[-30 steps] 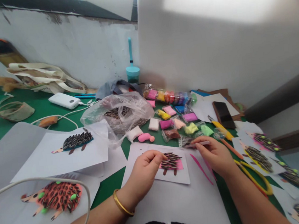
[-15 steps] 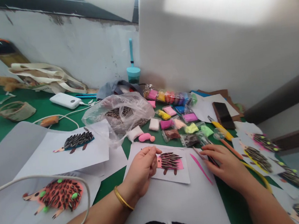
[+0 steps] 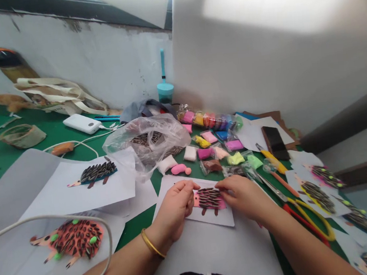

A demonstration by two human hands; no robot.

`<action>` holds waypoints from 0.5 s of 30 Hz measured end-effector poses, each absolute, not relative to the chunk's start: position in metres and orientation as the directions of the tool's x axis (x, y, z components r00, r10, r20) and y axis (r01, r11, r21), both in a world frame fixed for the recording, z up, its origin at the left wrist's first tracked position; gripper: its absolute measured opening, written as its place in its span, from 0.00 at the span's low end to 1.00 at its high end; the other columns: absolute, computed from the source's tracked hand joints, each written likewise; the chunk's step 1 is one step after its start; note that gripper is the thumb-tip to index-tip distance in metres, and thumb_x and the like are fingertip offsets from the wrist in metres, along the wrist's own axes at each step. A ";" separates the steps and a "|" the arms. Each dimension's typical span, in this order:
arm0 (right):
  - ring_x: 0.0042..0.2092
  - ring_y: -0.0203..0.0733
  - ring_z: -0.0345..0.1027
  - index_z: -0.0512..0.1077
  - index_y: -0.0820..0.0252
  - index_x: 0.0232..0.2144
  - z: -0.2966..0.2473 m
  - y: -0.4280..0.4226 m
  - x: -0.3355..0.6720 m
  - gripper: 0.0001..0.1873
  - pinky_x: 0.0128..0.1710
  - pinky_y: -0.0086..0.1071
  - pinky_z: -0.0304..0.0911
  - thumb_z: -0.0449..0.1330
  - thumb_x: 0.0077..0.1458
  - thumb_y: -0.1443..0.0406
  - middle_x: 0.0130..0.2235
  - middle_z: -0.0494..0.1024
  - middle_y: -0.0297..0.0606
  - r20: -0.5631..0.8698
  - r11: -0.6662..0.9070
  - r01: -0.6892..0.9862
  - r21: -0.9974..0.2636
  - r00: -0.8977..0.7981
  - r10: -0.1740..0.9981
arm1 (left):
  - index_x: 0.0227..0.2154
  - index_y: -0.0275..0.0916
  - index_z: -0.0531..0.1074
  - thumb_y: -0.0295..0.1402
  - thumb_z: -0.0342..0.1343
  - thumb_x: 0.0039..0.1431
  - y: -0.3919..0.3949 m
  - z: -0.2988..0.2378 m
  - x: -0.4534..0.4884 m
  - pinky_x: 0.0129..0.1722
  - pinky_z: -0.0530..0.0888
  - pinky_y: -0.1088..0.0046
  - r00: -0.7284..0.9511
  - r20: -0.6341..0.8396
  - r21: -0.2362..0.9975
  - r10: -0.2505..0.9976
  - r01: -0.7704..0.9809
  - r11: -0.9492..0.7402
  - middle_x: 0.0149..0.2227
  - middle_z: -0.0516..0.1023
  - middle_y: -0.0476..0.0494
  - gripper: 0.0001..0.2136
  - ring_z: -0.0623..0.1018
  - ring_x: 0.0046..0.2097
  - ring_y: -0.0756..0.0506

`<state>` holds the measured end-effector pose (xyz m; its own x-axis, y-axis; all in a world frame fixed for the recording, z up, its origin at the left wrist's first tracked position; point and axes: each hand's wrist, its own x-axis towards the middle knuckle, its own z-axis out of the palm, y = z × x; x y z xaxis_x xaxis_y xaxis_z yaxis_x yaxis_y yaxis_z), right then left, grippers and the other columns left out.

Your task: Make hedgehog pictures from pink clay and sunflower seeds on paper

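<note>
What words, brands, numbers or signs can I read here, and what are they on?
None can be read for certain.
Cream cloth bag: faint marks like printing, too small and blurred.
White power bank: a dark round spot, no legible number.
Colored packets: no legible labels.
Pink hedgehog picture: no writing visible.

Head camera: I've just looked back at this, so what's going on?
A person has both hands at a pink hedgehog with rows of dark seeds on its back, on a white card. The left hand is curled by its head; the right hand has its fingertips at its rear. Whether either hand holds anything is hard to tell. Behind them are packets of coloured clay and a plastic bag of seeds.
</note>
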<state>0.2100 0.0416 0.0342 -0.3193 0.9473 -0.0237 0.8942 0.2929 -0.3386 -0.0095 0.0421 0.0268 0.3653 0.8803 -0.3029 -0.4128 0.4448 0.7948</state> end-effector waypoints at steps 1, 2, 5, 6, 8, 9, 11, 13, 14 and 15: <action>0.42 0.45 0.72 0.78 0.56 0.40 0.035 0.042 0.209 0.13 0.45 0.37 0.64 0.56 0.56 0.69 0.39 0.82 0.37 -0.035 0.286 0.900 -0.329 -0.314 0.949 | 0.32 0.35 0.69 0.41 0.58 0.59 0.042 0.027 -0.010 0.18 0.46 0.79 0.366 -0.304 0.795 0.880 -0.412 0.446 0.17 0.56 0.58 0.13 0.50 0.19 0.57; 0.42 0.45 0.72 0.78 0.56 0.40 0.035 0.043 0.208 0.13 0.44 0.37 0.64 0.56 0.56 0.69 0.39 0.82 0.37 -0.044 0.280 0.905 -0.320 -0.309 0.950 | 0.32 0.35 0.69 0.42 0.58 0.59 0.042 0.027 -0.010 0.18 0.45 0.79 0.368 -0.304 0.794 0.879 -0.412 0.447 0.17 0.56 0.59 0.13 0.50 0.19 0.57; 0.41 0.44 0.72 0.79 0.55 0.39 0.033 0.044 0.207 0.12 0.44 0.36 0.64 0.56 0.56 0.69 0.38 0.82 0.36 -0.060 0.270 0.914 -0.302 -0.301 0.952 | 0.32 0.35 0.68 0.42 0.58 0.59 0.042 0.027 -0.010 0.18 0.45 0.79 0.374 -0.299 0.795 0.878 -0.411 0.446 0.16 0.55 0.59 0.13 0.49 0.19 0.57; 0.41 0.44 0.72 0.79 0.55 0.39 0.032 0.045 0.207 0.12 0.44 0.36 0.63 0.56 0.56 0.69 0.38 0.82 0.36 -0.063 0.269 0.916 -0.299 -0.300 0.952 | 0.32 0.35 0.68 0.42 0.58 0.59 0.042 0.027 -0.010 0.18 0.45 0.78 0.375 -0.299 0.796 0.878 -0.409 0.446 0.16 0.55 0.59 0.13 0.49 0.19 0.57; 0.41 0.44 0.73 0.79 0.55 0.39 0.031 0.045 0.207 0.12 0.44 0.35 0.63 0.56 0.56 0.69 0.38 0.82 0.36 -0.066 0.269 0.917 -0.294 -0.300 0.952 | 0.33 0.35 0.69 0.42 0.57 0.59 0.042 0.026 -0.010 0.19 0.45 0.78 0.373 -0.298 0.799 0.879 -0.406 0.444 0.16 0.55 0.59 0.13 0.49 0.19 0.56; 0.41 0.44 0.72 0.79 0.55 0.39 0.030 0.046 0.207 0.12 0.44 0.35 0.63 0.56 0.56 0.69 0.38 0.82 0.36 -0.066 0.270 0.918 -0.291 -0.300 0.952 | 0.33 0.35 0.69 0.42 0.57 0.59 0.042 0.026 -0.010 0.19 0.45 0.78 0.372 -0.299 0.800 0.879 -0.405 0.443 0.16 0.55 0.59 0.13 0.49 0.19 0.56; 0.41 0.44 0.72 0.79 0.55 0.38 0.030 0.046 0.207 0.12 0.44 0.35 0.63 0.56 0.56 0.69 0.37 0.82 0.36 -0.063 0.277 0.917 -0.287 -0.307 0.950 | 0.33 0.35 0.69 0.42 0.57 0.59 0.042 0.026 -0.010 0.19 0.45 0.78 0.374 -0.301 0.799 0.877 -0.404 0.446 0.17 0.55 0.59 0.13 0.49 0.19 0.56; 0.41 0.43 0.72 0.79 0.55 0.37 0.030 0.045 0.207 0.12 0.43 0.34 0.62 0.56 0.55 0.70 0.36 0.82 0.36 -0.055 0.291 0.913 -0.285 -0.319 0.946 | 0.33 0.35 0.68 0.42 0.57 0.59 0.042 0.026 -0.010 0.19 0.45 0.78 0.371 -0.307 0.798 0.876 -0.401 0.450 0.17 0.55 0.59 0.13 0.49 0.19 0.56; 0.40 0.43 0.72 0.79 0.55 0.37 0.030 0.045 0.207 0.12 0.43 0.34 0.62 0.56 0.55 0.70 0.36 0.82 0.36 -0.050 0.298 0.911 -0.284 -0.325 0.944 | 0.33 0.35 0.68 0.42 0.57 0.59 0.042 0.026 -0.010 0.19 0.45 0.78 0.368 -0.310 0.799 0.877 -0.399 0.450 0.17 0.55 0.59 0.13 0.49 0.19 0.56; 0.40 0.43 0.72 0.79 0.55 0.36 0.030 0.045 0.207 0.12 0.42 0.34 0.62 0.56 0.55 0.70 0.36 0.81 0.36 -0.045 0.306 0.909 -0.282 -0.331 0.943 | 0.33 0.35 0.68 0.42 0.57 0.60 0.042 0.026 -0.010 0.19 0.45 0.78 0.366 -0.310 0.801 0.877 -0.397 0.448 0.16 0.55 0.59 0.13 0.49 0.19 0.56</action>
<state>0.2067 0.0449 0.0303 -0.3307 0.9427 -0.0446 0.9095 0.3057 -0.2818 -0.0101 0.0417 0.0263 0.3662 0.8774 -0.3098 -0.3969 0.4484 0.8009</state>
